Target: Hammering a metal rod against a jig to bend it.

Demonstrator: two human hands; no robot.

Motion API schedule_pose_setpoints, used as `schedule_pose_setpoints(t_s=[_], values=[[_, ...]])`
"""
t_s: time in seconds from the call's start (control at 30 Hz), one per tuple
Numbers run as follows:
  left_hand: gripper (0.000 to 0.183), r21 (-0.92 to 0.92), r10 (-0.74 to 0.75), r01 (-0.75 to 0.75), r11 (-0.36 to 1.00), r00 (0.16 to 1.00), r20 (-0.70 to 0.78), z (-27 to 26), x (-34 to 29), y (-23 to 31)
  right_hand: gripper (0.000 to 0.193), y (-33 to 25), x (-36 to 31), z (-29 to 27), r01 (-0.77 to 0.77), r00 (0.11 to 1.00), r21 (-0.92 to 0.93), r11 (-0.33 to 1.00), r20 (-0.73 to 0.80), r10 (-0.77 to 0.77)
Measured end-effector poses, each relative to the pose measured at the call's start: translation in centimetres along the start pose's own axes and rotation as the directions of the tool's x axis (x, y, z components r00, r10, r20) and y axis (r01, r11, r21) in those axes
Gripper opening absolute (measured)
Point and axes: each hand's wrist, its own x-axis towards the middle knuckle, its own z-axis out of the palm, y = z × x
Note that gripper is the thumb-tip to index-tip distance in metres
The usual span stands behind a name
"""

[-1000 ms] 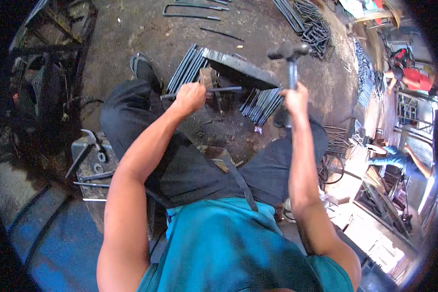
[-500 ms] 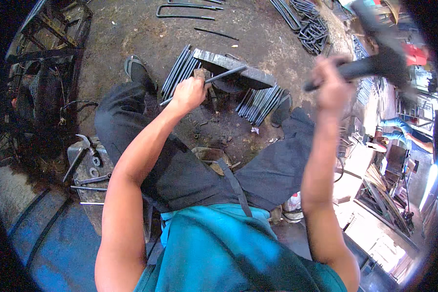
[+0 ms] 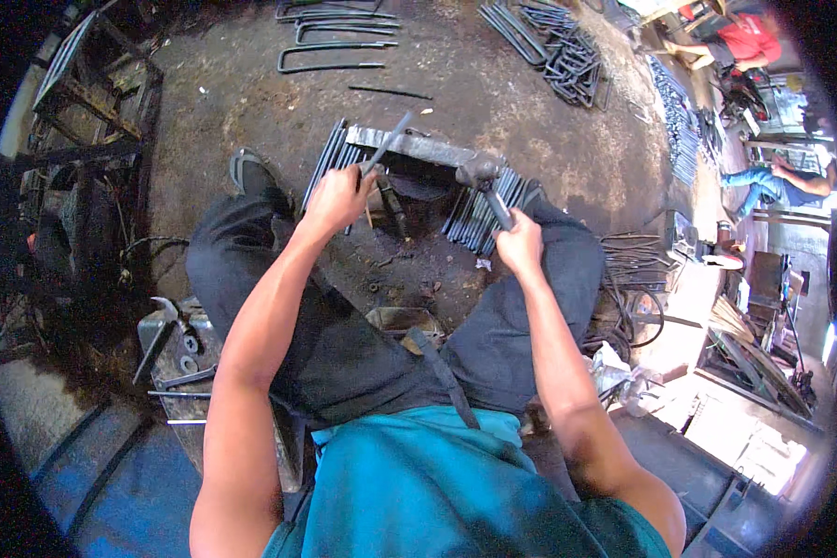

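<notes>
My left hand (image 3: 337, 197) is closed around a dark metal rod (image 3: 388, 141). That rod slants up and away over the left part of a flat-topped steel anvil (image 3: 418, 146) between my feet. My right hand (image 3: 519, 242) grips the handle of a hammer (image 3: 498, 206). Its head lies at the anvil's right end, seemingly resting on it. One row of straight rods (image 3: 321, 166) lies by the anvil's left end. Another bundle of rods (image 3: 472, 225) sits below its right end, beside my foot.
Bent U-shaped rods (image 3: 330, 68) and a heap of bent pieces (image 3: 567, 65) lie on the floor ahead. To my left a block (image 3: 163, 349) carries a claw hammer (image 3: 169, 312), washers and a wrench. Cables (image 3: 646, 321) coil at right. Other people (image 3: 777, 181) are at the far right.
My right hand has swung the hammer down from its raised place at the upper right to the anvil. The rod in my left hand now points more steeply away from me.
</notes>
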Motion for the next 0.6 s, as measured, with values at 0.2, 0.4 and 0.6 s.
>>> schedule_pose_setpoints(t_s=[0.2,0.4,0.6], values=[[0.034,-0.171,0.031,0.005,0.985,0.978,0.205,3.5,-0.9,-0.3,0.027,0.6,0.3,2.2,-0.194,0.971,0.162,0.968,0.175,0.165],[0.046,-0.195,-0.062,0.142,0.97,0.928,0.368,5.0,0.5,-0.6,0.032,1.9,-0.5,4.2,-0.368,0.897,0.275,0.888,0.357,0.261],[0.064,-0.352,-0.129,0.346,0.869,0.848,0.514,7.7,1.5,-3.4,0.015,-3.3,-1.1,-1.1,-0.481,0.84,0.512,0.712,0.5,0.208]])
